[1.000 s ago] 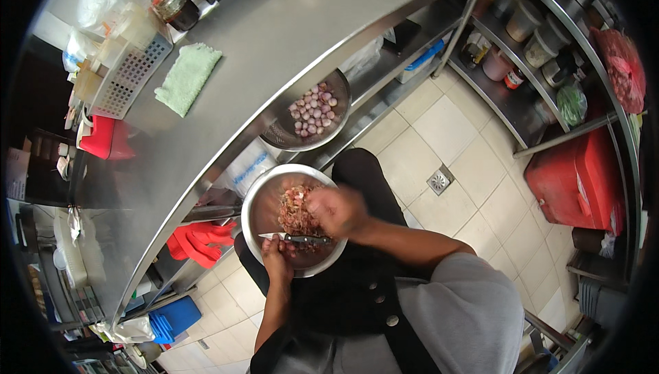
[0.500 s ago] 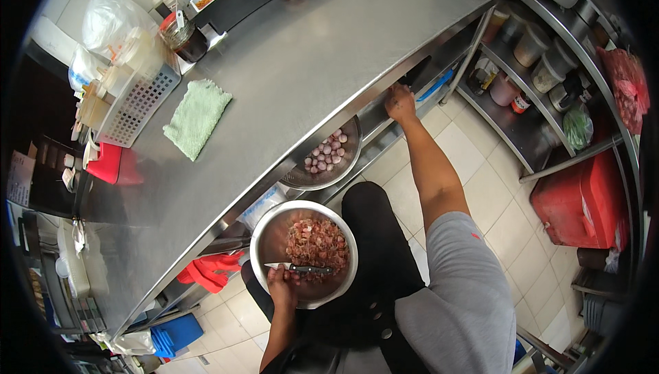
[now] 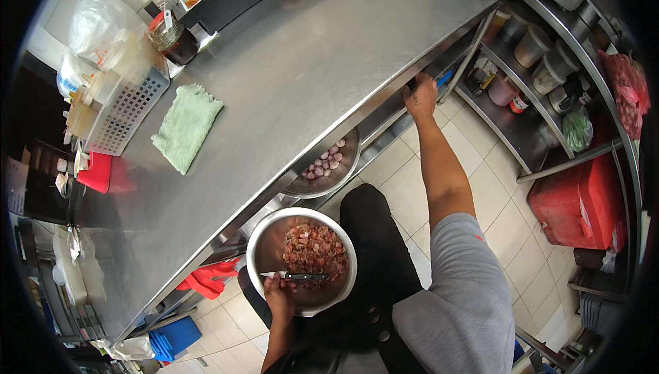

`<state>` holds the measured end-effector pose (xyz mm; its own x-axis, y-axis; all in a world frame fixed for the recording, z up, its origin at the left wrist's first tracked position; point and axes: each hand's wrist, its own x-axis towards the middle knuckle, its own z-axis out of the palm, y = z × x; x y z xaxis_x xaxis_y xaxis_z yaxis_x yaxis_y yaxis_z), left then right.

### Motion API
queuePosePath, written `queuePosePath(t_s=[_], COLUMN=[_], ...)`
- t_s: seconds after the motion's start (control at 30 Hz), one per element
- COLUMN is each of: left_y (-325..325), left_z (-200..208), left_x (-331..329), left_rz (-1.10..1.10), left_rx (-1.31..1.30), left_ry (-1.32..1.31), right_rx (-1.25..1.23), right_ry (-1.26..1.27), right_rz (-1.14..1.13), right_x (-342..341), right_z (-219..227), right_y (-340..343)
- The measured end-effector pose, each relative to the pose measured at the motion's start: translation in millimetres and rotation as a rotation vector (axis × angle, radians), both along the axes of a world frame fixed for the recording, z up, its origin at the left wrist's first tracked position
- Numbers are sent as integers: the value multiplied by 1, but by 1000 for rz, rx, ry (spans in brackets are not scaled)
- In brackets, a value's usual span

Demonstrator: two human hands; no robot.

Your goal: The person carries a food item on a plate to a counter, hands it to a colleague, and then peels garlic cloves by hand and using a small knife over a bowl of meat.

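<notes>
A steel bowl [image 3: 255, 243] rests at my lap, holding a heap of reddish-brown, peel-like scraps [image 3: 314, 249]. My left hand [image 3: 279, 297] reaches over the bowl's near rim, its fingers closed on a small knife [image 3: 306, 276] where blade and black handle meet. The blade points left. Far to the right, my right arm stretches out to the shelf under the counter. There my right hand [image 3: 421, 94] has curled fingers beside a dark thing, partly hidden by the counter edge; what it grips is not clear. Between the hands, small purple onions [image 3: 325, 162] lie in a steel colander [image 3: 349, 168] below the counter.
The steel counter [image 3: 274, 92] carries a green cloth [image 3: 187, 128], a white perforated basket [image 3: 130, 114] of containers and a dark jar [image 3: 174, 43]. Red gloves [image 3: 208, 279] hang below it. On the right stand shelves of tubs [image 3: 533, 46] and a red bin [image 3: 574, 204].
My right hand has moved a little farther right along the shelf. The bowl, left hand and knife have shifted slightly down in view. Less of the onions and the blue thing under the counter shows.
</notes>
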<state>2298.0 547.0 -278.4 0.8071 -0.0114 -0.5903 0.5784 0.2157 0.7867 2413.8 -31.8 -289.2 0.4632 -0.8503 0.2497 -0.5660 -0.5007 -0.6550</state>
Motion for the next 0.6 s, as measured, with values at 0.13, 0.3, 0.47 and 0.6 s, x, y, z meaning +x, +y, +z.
queuePosePath(t_s=[0.13,0.3,0.47,0.6], left_y=[2,2,-4,-1], left_z=[-2,9,8,5], left_x=[2,2,9,10], left_rz=[-33,32,32,17], left_rx=[42,74,78,61], left_ry=[2,13,-11,-27], right_rx=[-136,-196,-372,-346], right_ry=[154,477,627,566], right_rz=[88,299,309,196], right_x=[3,29,38,41], right_z=[3,18,-25,-28], right_y=[-31,-37,-62,-57])
